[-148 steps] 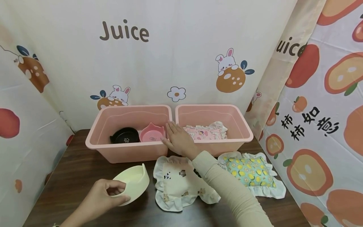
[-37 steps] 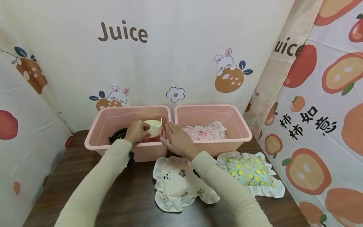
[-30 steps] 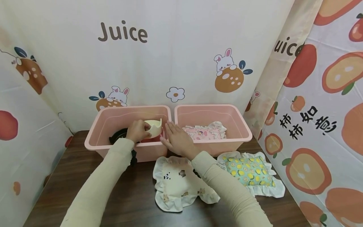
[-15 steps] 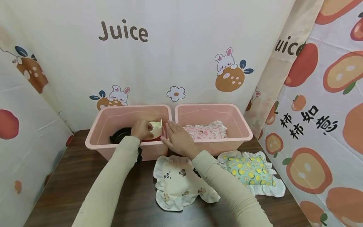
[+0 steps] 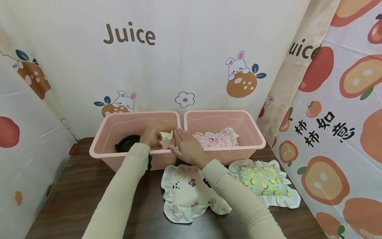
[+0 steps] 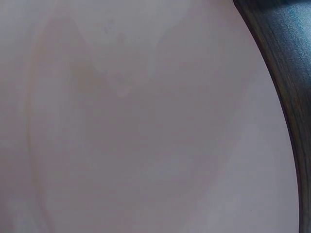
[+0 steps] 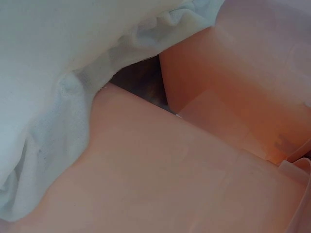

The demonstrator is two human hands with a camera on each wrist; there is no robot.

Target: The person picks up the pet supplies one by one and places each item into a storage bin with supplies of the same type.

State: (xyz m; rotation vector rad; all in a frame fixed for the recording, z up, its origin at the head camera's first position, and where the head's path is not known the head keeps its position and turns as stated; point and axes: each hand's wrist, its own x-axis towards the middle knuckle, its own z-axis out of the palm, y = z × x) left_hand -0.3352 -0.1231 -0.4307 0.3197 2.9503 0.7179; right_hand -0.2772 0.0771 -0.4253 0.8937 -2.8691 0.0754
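In the head view my left hand (image 5: 151, 138) reaches into the left pink bin (image 5: 131, 160) and grips the near side of a pale yellow bowl (image 5: 166, 140) with a pointed ear on its rim. The bowl sits low at the bin's right end, partly hidden by the hand. To its left lies a black bowl (image 5: 125, 143); the pink bowl seen earlier is hidden. My right hand (image 5: 191, 149) rests with straight fingers on the rims where the two bins meet. A pale pink surface (image 6: 146, 121) fills most of the left wrist view.
The right pink bin (image 5: 234, 152) holds a pink ruffled pillow (image 5: 215, 140). On the dark wooden table (image 5: 71, 189), in front of the bins, lie a cream ruffled pillow (image 5: 189, 189) and a lemon-print pillow (image 5: 261, 181). Printed curtains stand behind and beside.
My left hand has carried the pale yellow bowl from over the table into the left bin, then lower and slightly right, covering the pink bowl. The right hand has stayed on the rims.
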